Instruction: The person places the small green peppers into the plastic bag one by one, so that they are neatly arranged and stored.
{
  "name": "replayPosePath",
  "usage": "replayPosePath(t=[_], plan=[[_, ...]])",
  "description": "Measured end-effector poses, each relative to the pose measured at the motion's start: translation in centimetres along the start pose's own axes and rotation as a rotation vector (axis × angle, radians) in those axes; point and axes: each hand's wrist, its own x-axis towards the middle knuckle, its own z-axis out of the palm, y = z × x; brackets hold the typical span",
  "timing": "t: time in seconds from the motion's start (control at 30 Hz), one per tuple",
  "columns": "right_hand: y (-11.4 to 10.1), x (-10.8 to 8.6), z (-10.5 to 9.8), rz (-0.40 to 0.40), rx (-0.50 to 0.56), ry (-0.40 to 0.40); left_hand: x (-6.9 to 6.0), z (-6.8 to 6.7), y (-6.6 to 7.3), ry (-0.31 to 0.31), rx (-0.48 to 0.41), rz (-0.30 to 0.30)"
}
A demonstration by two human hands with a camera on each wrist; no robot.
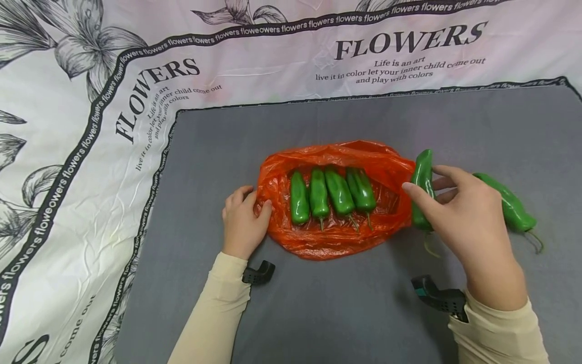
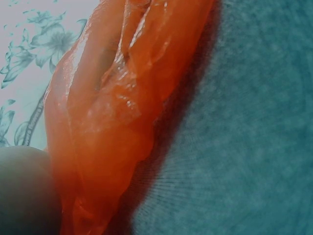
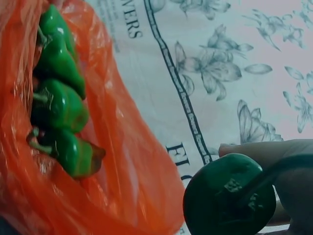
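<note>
An orange-red plastic bag (image 1: 313,247) lies with its mouth spread, and several green peppers (image 1: 319,194) lie in a row inside it. My left hand (image 1: 245,222) pinches the bag's left rim between thumb and fingers. In the left wrist view, the crumpled bag wall (image 2: 112,127) fills the middle. Just beside the bag's right rim, my right hand (image 1: 477,217) holds another green pepper (image 1: 423,177) between thumb and fingers, its stem pointing toward me. The right wrist view shows that pepper (image 3: 227,196) stem end first, with the bag (image 3: 132,181) to its left.
One more green pepper (image 1: 514,205) lies on the grey cloth (image 1: 341,313) to the right, partly hidden behind my right hand. A white border (image 1: 254,71) printed with flowers and lettering runs along the far and left sides.
</note>
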Motion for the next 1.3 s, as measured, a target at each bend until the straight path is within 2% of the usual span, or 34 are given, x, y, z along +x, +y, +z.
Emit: replayPosePath(t=[0.27,0.5,1.07,1.3], plan=[[-2.0,0.0,1.3,-0.066,0.015,0.000,-0.1,0.0,0.0,-0.003,-0.001,-0.001],[-3.3,0.6,2.0,-0.103,0.012,-0.045,0.0,-0.3,0.0,0.012,0.005,0.006],[-4.5,1.6,3.0,-0.133,-0.033,-0.095,-0.1,0.1,0.0,-0.006,0.014,-0.001],[-5.7,1.9,4.1,-0.187,-0.002,-0.129,-0.1,0.2,-0.2,-0.003,0.005,0.000]])
